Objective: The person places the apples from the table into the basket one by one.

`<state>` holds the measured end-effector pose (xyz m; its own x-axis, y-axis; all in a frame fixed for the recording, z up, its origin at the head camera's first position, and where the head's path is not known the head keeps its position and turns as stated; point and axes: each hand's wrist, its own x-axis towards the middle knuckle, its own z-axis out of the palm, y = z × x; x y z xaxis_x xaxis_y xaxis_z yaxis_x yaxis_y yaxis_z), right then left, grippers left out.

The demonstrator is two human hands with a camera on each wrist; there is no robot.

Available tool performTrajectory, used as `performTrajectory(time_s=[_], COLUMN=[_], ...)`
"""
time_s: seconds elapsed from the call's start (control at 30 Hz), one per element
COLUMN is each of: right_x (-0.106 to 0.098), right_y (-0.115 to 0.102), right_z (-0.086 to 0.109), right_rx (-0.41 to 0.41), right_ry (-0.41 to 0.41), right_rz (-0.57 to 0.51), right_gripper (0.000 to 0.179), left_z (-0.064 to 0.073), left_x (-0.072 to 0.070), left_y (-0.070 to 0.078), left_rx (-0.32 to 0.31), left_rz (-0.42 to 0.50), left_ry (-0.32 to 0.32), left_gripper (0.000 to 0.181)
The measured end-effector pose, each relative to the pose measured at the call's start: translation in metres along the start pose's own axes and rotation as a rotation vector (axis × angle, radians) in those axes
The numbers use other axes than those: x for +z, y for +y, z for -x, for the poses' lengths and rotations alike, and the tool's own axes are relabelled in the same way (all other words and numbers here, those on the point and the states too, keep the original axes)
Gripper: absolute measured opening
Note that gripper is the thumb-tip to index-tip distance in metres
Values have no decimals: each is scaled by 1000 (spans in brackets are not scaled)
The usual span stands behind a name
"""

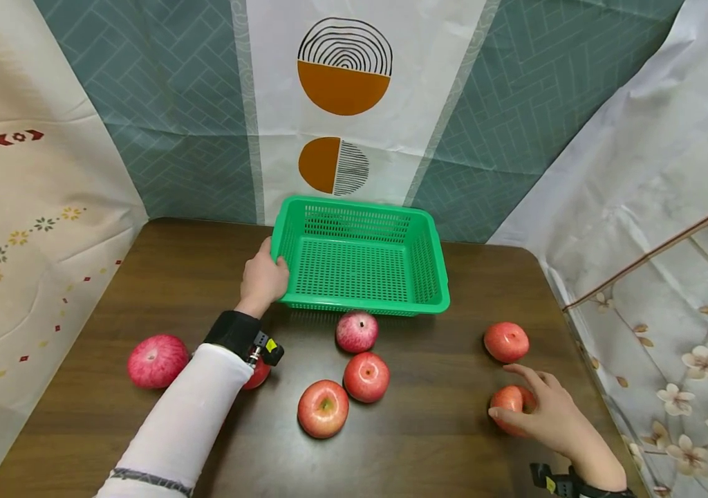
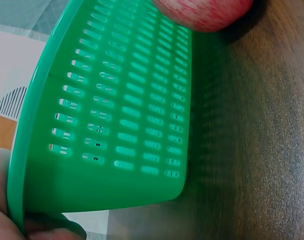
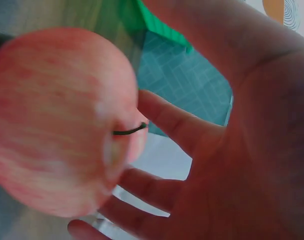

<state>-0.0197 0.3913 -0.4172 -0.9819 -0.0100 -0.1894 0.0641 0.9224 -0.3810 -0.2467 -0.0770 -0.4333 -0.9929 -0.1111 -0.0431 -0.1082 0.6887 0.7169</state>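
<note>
Reading our table (image 1: 441, 415) as a clock with 12 at the far edge, the green basket (image 1: 354, 270) sits at 12, its far rim covering part of that edge. It's kinda snug on the 6 o'clock side, where a pinkish apple (image 1: 357, 332) is just beside the near wall. There's decent room at 3 though: a wide strip of bare wood runs between the middle fruit and the red apple (image 1: 506, 398) at about 4, which is near the table's right edge. A second red apple (image 1: 507, 342) is just beyond it, at 3.

The basket's long axis runs roughly 9 to 3, opening up. In the right wrist view, the red apple's stem (image 3: 129, 132) points toward 3, at our palm.

Looks-wise: slotted green walls, smooth rim; the apple's round, red with pale streaks.

Our left hand (image 1: 264, 277) grips the rim at the basket's 9 o'clock end. Our right hand (image 1: 556, 415) has its fingers spread around the red apple; can't tell if they're touching.
</note>
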Motion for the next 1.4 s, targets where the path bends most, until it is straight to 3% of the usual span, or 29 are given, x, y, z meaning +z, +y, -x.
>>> performTrajectory(time_s=[0.13, 0.3, 0.5, 0.67, 0.93, 1.4], right_x=[10, 20, 34, 43, 45, 50], right_y=[4, 9, 12, 12, 9, 14], right_z=[3, 1, 1, 6, 6, 5], right_rx=[-45, -39, 12, 81, 114, 76], right_ry=[53, 73, 92, 111, 120, 183], right_rz=[-10, -35, -68, -72, -66, -67], right_gripper=[88, 88, 75, 74, 73, 69], left_z=[-1, -2, -1, 2, 2, -2], left_x=[-4, -5, -4, -2, -1, 3], left_y=[1, 2, 2, 1, 0, -3], left_rx=[-4, 1, -2, 13, 51, 27], left_rz=[3, 9, 8, 18, 29, 30], left_ry=[4, 12, 9, 6, 26, 1], left_gripper=[52, 52, 53, 52, 53, 54])
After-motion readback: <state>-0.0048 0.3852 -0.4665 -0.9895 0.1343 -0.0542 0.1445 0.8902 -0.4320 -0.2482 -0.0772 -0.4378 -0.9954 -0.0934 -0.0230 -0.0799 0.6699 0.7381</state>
